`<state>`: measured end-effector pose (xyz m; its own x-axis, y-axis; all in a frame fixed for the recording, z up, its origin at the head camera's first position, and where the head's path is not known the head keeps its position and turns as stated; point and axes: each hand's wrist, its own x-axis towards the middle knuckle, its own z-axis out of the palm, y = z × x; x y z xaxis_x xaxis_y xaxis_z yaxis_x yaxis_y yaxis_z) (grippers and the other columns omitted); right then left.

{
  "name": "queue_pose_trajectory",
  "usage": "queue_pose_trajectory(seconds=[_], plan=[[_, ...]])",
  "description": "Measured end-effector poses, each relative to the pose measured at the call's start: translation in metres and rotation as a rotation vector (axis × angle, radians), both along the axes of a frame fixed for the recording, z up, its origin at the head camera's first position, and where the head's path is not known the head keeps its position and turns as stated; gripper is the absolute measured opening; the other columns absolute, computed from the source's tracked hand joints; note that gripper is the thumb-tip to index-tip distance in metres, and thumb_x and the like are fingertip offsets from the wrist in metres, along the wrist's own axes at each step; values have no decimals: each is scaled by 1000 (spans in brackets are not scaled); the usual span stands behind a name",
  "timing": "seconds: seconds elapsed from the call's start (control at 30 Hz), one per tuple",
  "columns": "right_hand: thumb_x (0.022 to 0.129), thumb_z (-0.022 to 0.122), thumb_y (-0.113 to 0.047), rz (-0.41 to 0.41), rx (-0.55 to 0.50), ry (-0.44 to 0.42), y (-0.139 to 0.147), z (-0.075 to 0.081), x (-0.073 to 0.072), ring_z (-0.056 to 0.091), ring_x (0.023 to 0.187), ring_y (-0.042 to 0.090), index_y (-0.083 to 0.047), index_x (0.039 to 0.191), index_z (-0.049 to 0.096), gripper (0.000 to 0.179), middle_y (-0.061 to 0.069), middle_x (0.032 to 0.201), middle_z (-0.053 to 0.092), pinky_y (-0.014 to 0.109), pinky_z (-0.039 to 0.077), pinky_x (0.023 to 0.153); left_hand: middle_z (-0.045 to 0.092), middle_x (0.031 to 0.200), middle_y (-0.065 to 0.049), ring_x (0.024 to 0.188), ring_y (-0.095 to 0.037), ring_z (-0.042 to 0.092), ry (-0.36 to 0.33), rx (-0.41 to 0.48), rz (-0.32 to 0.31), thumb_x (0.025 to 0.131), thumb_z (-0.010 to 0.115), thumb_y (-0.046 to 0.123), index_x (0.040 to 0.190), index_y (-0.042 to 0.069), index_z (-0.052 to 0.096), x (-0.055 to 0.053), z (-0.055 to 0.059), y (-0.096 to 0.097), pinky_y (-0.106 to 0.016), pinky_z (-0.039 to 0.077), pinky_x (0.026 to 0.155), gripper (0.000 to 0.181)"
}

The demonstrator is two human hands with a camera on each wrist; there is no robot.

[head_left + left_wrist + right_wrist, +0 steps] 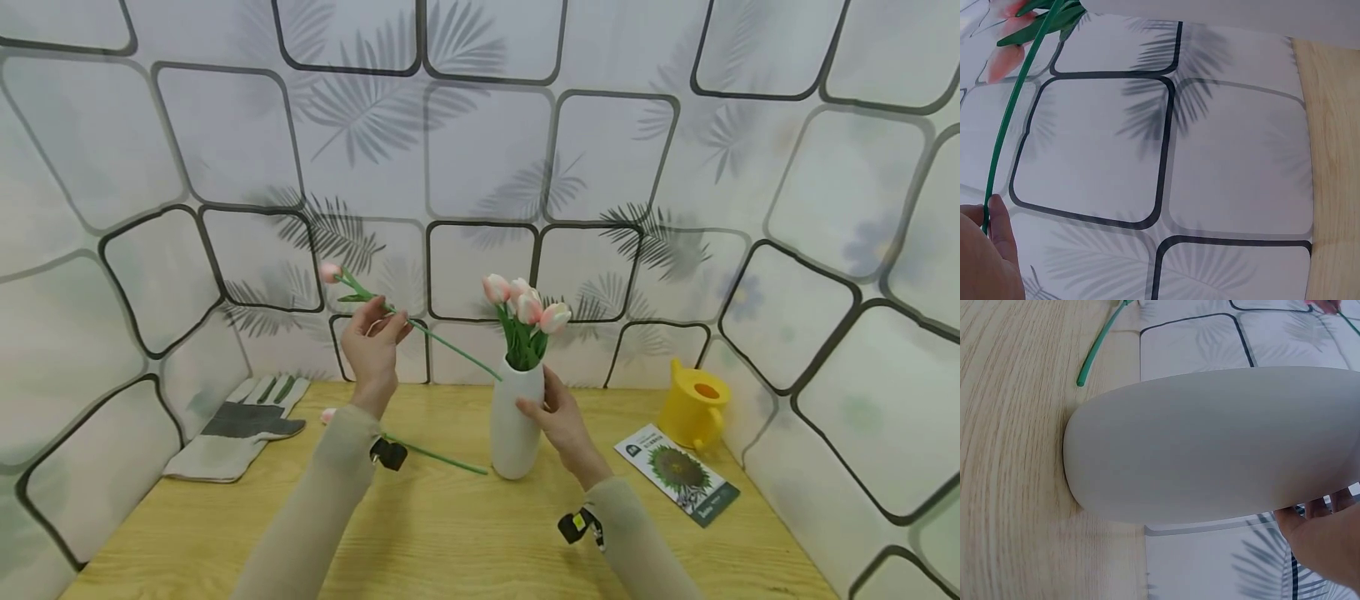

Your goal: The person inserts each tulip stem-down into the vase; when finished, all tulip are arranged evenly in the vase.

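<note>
My left hand point(373, 346) pinches the green stem of a pink tulip point(330, 272), its bloom up to the left and its stem slanting down to the right. The stem's lower end meets the rim of a white vase point(516, 425) in the head view; whether it touches cannot be told. Several pink-and-white tulips point(528, 307) stand in the vase, which is upright on the table. My right hand point(561, 421) grips the vase's right side near the top. In the right wrist view, the vase point(1210, 447) fills the middle, with the right hand's fingers point(1319, 509) against it.
Another tulip point(438, 457) lies on the wooden table point(465, 533), partly hidden behind the left forearm. Striped work gloves point(240, 425) lie at the left. A yellow watering can point(690, 408) and a seed packet point(678, 475) are at the right. A patterned wall stands behind.
</note>
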<state>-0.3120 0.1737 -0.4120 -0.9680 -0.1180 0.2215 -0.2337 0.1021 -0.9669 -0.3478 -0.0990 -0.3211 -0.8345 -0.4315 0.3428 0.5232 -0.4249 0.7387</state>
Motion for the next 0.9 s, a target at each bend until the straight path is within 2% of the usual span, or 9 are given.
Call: queue_pose_trajectory(seconds=[0.1,0.27,0.47,0.6,0.9], plan=[[95,67,-22,4,-2,8,0,0,0,33,144,33,-15,158,18,80,12,158,31,56,24,119,58,105,-17,78,-11,64,12,0,10,83,70,-12,119,3,63,0,7,2,-30,61,74,40],[94,68,-22,3,-8,11,-1,0,1,35,144,32,-16,156,22,78,10,157,34,56,25,119,61,99,-11,77,-13,65,45,4,27,82,71,-11,117,4,63,1,18,9,-29,61,71,39],[94,69,-25,-7,2,3,-1,0,1,33,145,33,-16,157,20,80,12,158,32,57,24,118,61,96,-7,76,-14,64,93,6,32,81,71,-14,114,7,62,-2,25,19,-29,61,68,39],[94,68,-26,-7,3,-10,-1,0,3,32,145,33,-17,158,18,82,12,159,31,57,23,119,61,96,-5,78,-15,63,101,-47,39,81,71,-12,114,8,62,-4,26,26,-28,61,67,40],[93,70,-28,-16,12,7,-1,-1,1,34,144,33,-17,157,21,81,11,158,33,57,24,118,61,103,-4,87,-17,63,177,-244,56,84,71,-7,120,7,60,-2,33,44,-31,61,73,40]])
